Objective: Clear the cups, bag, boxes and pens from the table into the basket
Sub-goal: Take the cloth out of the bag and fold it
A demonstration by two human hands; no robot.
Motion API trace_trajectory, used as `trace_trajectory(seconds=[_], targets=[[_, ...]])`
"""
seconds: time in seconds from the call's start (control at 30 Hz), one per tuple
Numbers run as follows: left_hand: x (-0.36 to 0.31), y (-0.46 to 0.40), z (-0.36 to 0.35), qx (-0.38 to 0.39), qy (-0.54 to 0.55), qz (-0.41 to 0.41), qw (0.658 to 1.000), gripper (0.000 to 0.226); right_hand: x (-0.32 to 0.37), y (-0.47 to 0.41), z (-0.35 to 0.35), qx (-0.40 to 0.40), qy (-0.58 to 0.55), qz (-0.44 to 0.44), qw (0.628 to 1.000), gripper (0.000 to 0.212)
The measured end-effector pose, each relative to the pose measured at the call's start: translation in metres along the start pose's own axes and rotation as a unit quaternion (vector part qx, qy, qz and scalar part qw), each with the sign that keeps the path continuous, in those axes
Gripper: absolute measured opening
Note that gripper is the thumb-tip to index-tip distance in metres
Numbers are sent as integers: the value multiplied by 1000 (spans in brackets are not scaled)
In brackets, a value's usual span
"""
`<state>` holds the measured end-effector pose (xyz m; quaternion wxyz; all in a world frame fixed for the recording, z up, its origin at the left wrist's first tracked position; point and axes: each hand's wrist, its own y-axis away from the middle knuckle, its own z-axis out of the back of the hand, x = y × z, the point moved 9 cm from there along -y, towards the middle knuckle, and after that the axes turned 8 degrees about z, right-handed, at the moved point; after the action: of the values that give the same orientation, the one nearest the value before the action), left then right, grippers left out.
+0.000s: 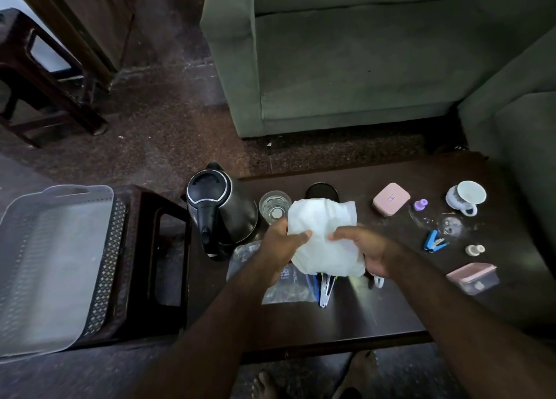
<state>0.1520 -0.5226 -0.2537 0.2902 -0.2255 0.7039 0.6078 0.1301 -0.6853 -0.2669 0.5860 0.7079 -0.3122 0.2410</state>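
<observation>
**Both hands on the white bag above a crowded tabletop**

While the sofa fills the far side of the room, one dark wooden tabletop stands before it on a speckled brown floor. To the left, one pale plastic basket sits on a dark stool, well apart from the things on the tabletop. One black kettle stands at the tabletop's left end.

One white bag is held up over the middle of the tabletop. The left hand grips its left edge, thumb pressed across the front; the right hand is closed on its right side, fingers curled behind. Both forearms reach in from below, and two bare feet show under the near edge.

One clear plastic pouch lies flat under the left wrist, with a bunch of pens beside it; I cannot count them. Two pink boxes are there: one closed, one with a clear lid. One glass cup stands just beside the kettle, and one white cup lies tilted at the far right. One blue stapler lies near a small purple cap.
</observation>
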Motion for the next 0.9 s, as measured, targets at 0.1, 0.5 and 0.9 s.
trace_trajectory(seconds=[0.1, 0.5, 0.9], targets=[[4, -7, 5, -12, 55, 11, 998, 30, 3, -3, 10, -7, -26, 28, 999, 45], [1, -29, -13, 69, 100, 67, 990, 31, 16, -19, 41, 35, -71, 62, 995, 39], [-31, -50, -20, -12, 64, 24, 998, 22, 64, -20, 53, 14, -56, 56, 997, 35]])
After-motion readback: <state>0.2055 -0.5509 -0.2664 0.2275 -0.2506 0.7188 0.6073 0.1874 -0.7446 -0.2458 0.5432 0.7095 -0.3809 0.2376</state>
